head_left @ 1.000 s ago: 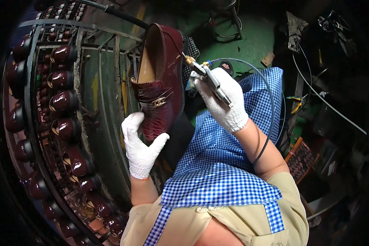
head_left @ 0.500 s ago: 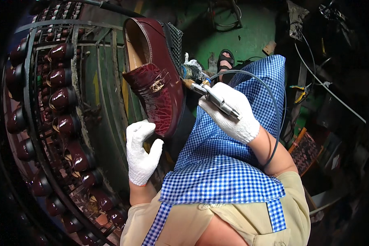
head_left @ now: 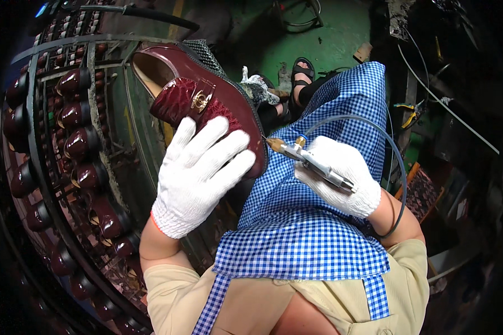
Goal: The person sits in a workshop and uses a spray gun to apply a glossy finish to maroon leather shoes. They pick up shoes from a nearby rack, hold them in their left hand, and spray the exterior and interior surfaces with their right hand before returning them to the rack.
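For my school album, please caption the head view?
White-gloved left hand over a glossy burgundy loafer, white-gloved right hand holding a slim silver metal tool beside it.

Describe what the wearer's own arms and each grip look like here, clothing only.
The left grip and right grip wear plain white knitted gloves that cover the fingers. The left cuff ends in a thin orange-red edge; I can't make one out on the right. The forearms are bare below beige sleeves.

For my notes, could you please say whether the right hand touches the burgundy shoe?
Apart: the head view shows blue checked apron in the gap between right hand and burgundy shoe.
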Demonstrator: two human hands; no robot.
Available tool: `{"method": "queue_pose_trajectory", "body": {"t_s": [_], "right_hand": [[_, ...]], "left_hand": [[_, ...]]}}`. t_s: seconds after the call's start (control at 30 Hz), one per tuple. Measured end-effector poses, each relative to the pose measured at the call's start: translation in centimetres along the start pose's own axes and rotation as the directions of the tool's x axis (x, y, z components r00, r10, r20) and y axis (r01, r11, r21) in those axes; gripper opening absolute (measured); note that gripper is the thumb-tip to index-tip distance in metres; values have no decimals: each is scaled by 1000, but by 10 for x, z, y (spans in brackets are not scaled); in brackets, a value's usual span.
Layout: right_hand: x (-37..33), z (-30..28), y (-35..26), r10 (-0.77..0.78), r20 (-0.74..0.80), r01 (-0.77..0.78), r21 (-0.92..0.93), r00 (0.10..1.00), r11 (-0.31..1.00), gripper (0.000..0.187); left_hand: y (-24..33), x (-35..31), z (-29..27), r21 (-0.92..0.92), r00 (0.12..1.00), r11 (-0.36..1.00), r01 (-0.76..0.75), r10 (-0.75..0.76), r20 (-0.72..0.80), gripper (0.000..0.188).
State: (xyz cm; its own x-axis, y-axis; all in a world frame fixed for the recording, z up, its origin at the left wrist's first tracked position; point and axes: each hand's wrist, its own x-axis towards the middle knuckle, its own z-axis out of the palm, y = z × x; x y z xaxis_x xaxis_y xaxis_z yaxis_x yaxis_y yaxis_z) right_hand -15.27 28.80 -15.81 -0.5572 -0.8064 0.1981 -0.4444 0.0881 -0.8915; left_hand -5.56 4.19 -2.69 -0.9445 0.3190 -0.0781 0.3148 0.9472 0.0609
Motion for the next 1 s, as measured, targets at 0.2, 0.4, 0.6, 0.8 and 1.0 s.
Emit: {"method": "queue_pose_trajectory", "body": {"t_s": [0.2,0.4,0.6,0.8,1.0], "right_hand": [[-8,-17,-4,61,-2,-61,-20,998,998,17],[-8,-24,1,58,-103,-62,-33,993,998,14],[12,-23,9,162,-275,-152,56,948,987,11],[66,-20,23,1,-392,-30,-68,920,997,15],[108,5,37,70,-463,-36,83,884,996,19]], "left_hand": [[-6,36,-5,-19,991,1000,0,2,137,68],[-5,62,-6,-5,995,997,72,-72,68,64],[-13,90,3,60,988,987,146,-143,-62,55],[-34,124,1,208,945,922,327,-324,-51,40],[-68,147,-7,244,856,839,487,-514,57,53]]}}
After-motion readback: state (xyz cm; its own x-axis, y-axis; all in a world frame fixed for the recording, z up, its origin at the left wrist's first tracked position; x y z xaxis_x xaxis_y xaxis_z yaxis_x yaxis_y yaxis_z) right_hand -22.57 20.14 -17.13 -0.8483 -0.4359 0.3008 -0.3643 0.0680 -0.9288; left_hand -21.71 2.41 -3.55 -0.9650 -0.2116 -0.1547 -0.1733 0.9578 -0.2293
